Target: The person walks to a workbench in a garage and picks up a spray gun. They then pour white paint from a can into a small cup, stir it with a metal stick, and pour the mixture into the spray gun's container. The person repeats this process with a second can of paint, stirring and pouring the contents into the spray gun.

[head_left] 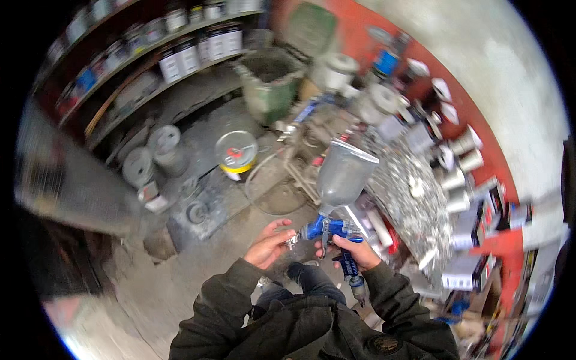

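A blue spray gun [329, 230] with a grey, lidded gravity cup [347, 174] on top is in my right hand [360, 253], in front of my body. My fingers wrap round its handle, and a small fitting hangs below the grip. My left hand [270, 246] pinches a small silver metal piece [292, 240] at the gun's front end. It looks like an air cap; whether it touches the gun I cannot tell. The cup leans up and to the right, above the paint-spattered bench.
The cluttered, spattered bench [414, 198] runs along my right, with cans and cartons against the red wall. A bin [270, 87] stands ahead. A yellow-banded bucket [236, 153] and grey pails are on the floor. Shelves of cans [150, 48] line the far left.
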`<state>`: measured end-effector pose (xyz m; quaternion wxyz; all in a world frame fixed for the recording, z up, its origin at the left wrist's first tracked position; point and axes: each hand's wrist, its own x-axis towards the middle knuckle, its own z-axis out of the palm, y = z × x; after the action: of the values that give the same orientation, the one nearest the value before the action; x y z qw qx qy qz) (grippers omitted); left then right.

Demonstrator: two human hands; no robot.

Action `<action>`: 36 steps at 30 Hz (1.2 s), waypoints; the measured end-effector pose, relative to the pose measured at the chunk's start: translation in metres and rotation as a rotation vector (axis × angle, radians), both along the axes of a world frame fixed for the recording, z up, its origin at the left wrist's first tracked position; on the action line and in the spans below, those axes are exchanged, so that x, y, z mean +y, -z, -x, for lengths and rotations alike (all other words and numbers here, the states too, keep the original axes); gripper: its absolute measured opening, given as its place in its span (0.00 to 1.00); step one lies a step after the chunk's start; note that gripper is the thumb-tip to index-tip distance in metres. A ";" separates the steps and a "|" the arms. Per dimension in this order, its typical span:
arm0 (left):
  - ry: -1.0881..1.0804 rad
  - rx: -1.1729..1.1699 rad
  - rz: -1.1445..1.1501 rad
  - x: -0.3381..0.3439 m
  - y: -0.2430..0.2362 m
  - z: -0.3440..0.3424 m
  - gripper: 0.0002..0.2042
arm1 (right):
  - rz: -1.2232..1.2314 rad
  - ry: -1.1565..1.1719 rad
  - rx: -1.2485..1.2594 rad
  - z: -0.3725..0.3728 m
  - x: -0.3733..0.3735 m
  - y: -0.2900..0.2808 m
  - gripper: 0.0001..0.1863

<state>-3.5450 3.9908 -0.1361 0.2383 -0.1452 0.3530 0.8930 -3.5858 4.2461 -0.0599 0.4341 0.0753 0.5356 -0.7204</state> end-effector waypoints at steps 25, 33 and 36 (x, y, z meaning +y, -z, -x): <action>1.657 0.173 0.138 0.358 0.059 0.101 0.18 | -0.124 1.315 -0.095 -0.172 0.169 0.025 0.24; 1.936 0.383 0.095 0.394 0.022 0.039 0.19 | -0.198 1.772 0.018 -0.227 0.093 0.009 0.22; 1.923 0.507 0.102 0.390 0.016 -0.001 0.21 | -0.246 1.848 0.039 -0.258 0.073 0.004 0.22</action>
<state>-3.5442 4.3804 -0.1524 0.7716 0.3876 0.3991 0.3084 -3.3278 4.3192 -0.0642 -0.3316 0.5048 0.3431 -0.7194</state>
